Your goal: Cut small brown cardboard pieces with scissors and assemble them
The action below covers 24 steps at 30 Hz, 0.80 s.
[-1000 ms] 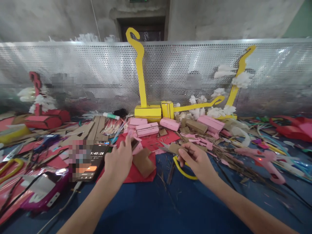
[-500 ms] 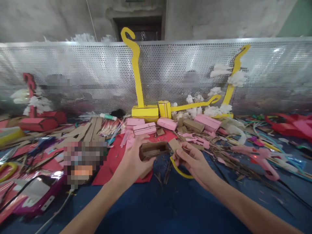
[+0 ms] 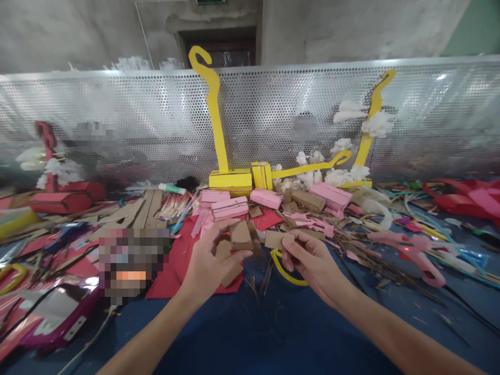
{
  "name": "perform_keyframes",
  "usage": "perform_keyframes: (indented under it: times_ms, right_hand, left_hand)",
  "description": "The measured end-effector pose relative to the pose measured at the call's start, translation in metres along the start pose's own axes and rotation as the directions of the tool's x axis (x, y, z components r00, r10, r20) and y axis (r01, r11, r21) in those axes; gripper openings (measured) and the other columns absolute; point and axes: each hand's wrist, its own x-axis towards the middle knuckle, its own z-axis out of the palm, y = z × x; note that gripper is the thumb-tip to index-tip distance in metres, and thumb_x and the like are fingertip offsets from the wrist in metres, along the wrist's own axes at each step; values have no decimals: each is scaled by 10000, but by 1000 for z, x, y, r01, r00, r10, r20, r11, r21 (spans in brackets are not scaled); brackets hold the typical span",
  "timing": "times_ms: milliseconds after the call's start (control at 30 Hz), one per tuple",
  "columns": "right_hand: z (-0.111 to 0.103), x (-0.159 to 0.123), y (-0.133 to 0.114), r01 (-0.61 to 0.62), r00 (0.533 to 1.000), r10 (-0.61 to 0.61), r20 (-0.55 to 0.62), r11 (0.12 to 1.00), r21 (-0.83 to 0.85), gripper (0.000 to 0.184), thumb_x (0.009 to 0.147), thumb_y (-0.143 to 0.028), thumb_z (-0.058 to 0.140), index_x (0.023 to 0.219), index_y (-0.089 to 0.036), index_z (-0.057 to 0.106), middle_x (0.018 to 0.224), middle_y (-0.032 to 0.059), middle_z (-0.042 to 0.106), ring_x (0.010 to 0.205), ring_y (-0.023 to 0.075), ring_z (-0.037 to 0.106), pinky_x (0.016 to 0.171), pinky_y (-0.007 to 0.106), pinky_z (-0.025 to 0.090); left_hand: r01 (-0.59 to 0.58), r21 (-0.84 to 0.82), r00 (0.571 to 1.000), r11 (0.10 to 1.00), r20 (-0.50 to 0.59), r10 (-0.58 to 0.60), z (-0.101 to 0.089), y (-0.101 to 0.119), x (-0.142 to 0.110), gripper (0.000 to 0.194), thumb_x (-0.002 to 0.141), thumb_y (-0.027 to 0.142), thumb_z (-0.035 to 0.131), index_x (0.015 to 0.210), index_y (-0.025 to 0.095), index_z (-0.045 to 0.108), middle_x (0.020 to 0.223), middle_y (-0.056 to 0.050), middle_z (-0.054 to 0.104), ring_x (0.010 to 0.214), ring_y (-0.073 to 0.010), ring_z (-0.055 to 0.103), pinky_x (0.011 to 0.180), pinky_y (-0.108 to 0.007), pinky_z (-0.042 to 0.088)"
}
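Observation:
My left hand grips a small brown cardboard box between thumb and fingers, with one closed face turned toward me. Just to its right, my right hand pinches a flat cardboard piece, its free end close to the box. Under the right hand lies a yellow ring-shaped handle, partly covered by the fingers. A red sheet is spread beneath the left hand, with brown cardboard bits on it.
Pink boxes sit behind my hands. Beyond them stands a yellow hook-topped piece against a perforated metal panel. A pink glue gun lies at right among scraps. Cardboard strips and a purple-and-white device are at left.
My left hand has turned the box, so a closed face shows instead of its open hollow. The cardboard piece in my right hand has swung to nearly level.

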Motion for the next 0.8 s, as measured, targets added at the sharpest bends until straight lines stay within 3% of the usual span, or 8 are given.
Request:
perform_keyframes:
  times_ms: [100,267,500,800]
  right_hand:
    - [0,-2,-1,18,1000,-18,5,1000,-25,290,927,-424,733,807,-196,599,619,-44,591,537,90,510,557,250,387]
    - [-1,-5,0,48,997,-37,73,986,-157,298,964,-433,681,807,-186,623,658,-28,612,548,94,548,565,254,409]
    - [0,-6,-5,48,994,-24,106,973,-226,324,950,-459,682,798,-179,619,658,-26,607,537,94,551,541,247,406]
    - [1,-7,-12,33,996,-10,92,968,-248,357,920,-505,694,776,-191,602,626,-34,560,506,99,482,508,263,354]
  left_hand:
    - [-84,79,996,993,41,81,-1,0,-2,454,812,222,817,1227,251,635,1207,-58,725,1123,-231,692,992,-366,557]
    - [-217,185,963,958,200,180,-2,0,-5,453,884,189,746,1291,299,581,1245,-35,708,1157,-203,672,1041,-355,522]
    - [-261,288,949,921,250,191,-3,-5,-8,507,888,199,749,1341,316,556,1258,-39,704,1149,-210,669,1026,-344,527]
    - [-227,236,954,945,248,167,-3,-2,-8,469,884,233,760,1315,306,592,1226,-52,722,1119,-227,688,1003,-371,546]
